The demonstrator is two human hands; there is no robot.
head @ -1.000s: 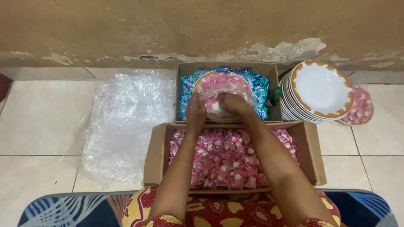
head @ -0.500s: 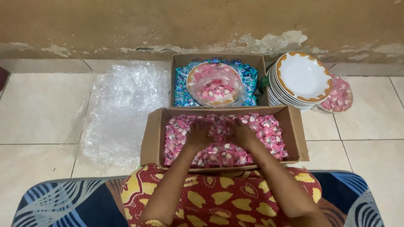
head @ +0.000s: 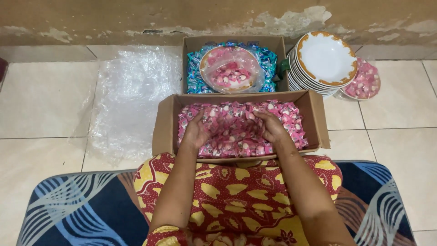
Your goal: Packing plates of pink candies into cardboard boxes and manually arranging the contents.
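Both hands, left hand (head: 196, 132) and right hand (head: 272, 127), are cupped and dug into the pink wrapped candies (head: 236, 130) filling the near cardboard box (head: 163, 127), gathering a heap. Beyond, one bagged plate of candies (head: 230, 68) rests on the blue-candy box (head: 193, 75); a stack of empty plates (head: 325, 59) waits, another filled plate (head: 364, 82) beside it.

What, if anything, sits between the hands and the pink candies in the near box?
Nothing visible does. The left hand and right hand are already down in the pink wrapped candies inside the open cardboard box, fingers curled into the pile. The box has no lid or cover over it.
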